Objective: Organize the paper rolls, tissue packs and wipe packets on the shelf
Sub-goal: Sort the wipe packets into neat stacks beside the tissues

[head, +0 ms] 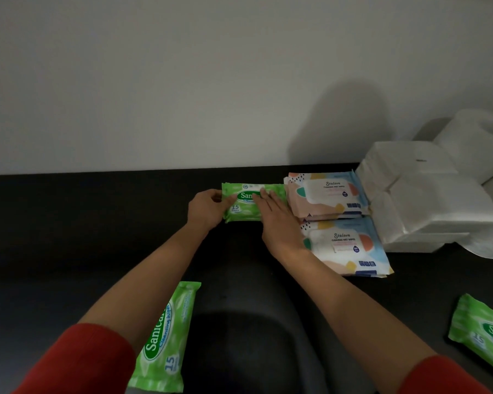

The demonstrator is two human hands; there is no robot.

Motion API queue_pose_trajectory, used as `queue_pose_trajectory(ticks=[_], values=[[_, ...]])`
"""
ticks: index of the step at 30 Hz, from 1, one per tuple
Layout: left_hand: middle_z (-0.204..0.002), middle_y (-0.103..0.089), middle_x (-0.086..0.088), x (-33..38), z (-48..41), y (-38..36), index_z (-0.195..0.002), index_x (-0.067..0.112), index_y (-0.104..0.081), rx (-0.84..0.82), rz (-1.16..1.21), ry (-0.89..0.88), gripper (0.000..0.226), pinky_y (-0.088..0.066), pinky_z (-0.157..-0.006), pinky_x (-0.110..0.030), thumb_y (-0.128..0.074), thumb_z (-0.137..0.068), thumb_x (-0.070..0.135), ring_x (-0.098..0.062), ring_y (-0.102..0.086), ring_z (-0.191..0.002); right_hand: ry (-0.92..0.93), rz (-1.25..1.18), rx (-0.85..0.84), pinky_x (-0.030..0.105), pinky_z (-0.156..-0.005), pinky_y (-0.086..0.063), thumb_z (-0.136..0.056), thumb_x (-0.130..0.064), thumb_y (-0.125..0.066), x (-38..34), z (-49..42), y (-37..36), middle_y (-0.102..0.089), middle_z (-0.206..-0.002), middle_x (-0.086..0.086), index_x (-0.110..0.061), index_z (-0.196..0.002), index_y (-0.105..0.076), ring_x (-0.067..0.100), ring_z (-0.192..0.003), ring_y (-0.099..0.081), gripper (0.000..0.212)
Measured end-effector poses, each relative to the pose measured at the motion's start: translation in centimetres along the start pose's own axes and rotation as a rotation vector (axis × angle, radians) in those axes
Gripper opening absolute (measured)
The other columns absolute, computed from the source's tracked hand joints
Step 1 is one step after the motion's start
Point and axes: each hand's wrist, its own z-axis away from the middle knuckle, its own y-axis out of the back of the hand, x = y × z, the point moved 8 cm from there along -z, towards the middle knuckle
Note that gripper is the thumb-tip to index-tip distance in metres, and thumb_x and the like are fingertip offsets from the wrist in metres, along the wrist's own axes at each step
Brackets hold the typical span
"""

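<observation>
Where the black shelf (69, 223) lies nearest, one green plastic wipe packet (165, 336) sits partly behind the left forearm and another green packet (481, 334) near the right edge. Farther in, the left hand (205, 209) grips the end of a third green wipe packet (241, 211); the right hand (279, 220) presses flat on it, fingers straight. Just beside it lie pastel wipe packs (333, 194), then white tissue packs (427, 200) and a white paper roll (478, 137).

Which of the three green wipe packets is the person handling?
The back green packet, beside the pastel packs: the left hand grips its end and the right hand rests flat on it. The front-left green packet and front-right green packet lie unheld.
</observation>
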Motion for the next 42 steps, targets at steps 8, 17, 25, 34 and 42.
queue_pose_trajectory(ticks=[8, 17, 25, 34, 42], values=[[-0.119, -0.066, -0.007, 0.5, 0.7, 0.4, -0.126, 0.010, -0.059, 0.009, -0.085, -0.009, 0.047, -0.045, -0.084, -0.025, -0.056, -0.092, 0.042, -0.019, -0.062, -0.107, -0.006, 0.021, -0.022, 0.037, -0.121, -0.003, -0.093, -0.003, -0.046, -0.2, 0.0, -0.1, -0.004, -0.161, 0.002, -0.017, -0.152, -0.011, 0.018, -0.148, 0.001, 0.070], [-0.119, -0.064, -0.002, 0.2, 5.0, 4.9, -0.124, 0.015, -0.061, 0.097, -0.175, -0.106, 0.036, -0.040, -0.088, -0.022, -0.058, -0.092, 0.033, -0.014, -0.058, -0.109, 0.107, -0.130, 0.041, 0.035, -0.118, -0.007, -0.095, -0.029, -0.050, -3.9, 3.5, 0.7, -0.015, -0.159, 0.001, -0.020, -0.148, -0.024, 0.017, -0.147, -0.006, 0.059], [-0.113, -0.064, -0.001, -3.7, 11.9, 8.3, -0.125, 0.019, -0.056, 0.102, -0.241, -0.061, 0.046, -0.043, -0.082, -0.023, -0.071, -0.082, 0.031, -0.013, -0.060, -0.105, 0.137, -0.298, -0.018, 0.030, -0.102, -0.035, -0.092, -0.032, -0.056, -9.2, 6.8, -0.3, -0.050, -0.132, 0.005, -0.016, -0.132, -0.048, 0.019, -0.127, -0.040, 0.044], [-0.137, -0.045, -0.008, -9.5, 16.9, 10.3, -0.139, 0.019, -0.038, 0.127, -0.407, 0.171, 0.082, -0.043, -0.101, -0.043, -0.076, -0.072, 0.046, -0.028, -0.041, -0.128, 0.102, -0.319, -0.290, 0.033, -0.100, -0.043, -0.088, -0.040, -0.063, -12.5, 10.7, -4.3, -0.045, -0.130, 0.002, -0.015, -0.136, -0.045, 0.017, -0.121, -0.047, 0.057], [-0.122, -0.060, -0.007, -10.2, 18.1, 9.4, -0.140, 0.012, -0.038, 0.018, -0.256, 0.265, 0.080, -0.052, -0.081, -0.033, -0.076, -0.076, 0.039, -0.020, -0.063, -0.103, -0.051, -0.448, -0.325, 0.030, -0.099, -0.046, -0.084, -0.035, -0.070, -12.0, 11.2, -4.7, -0.040, -0.131, 0.005, -0.013, -0.135, -0.048, 0.019, -0.117, -0.052, 0.060]])
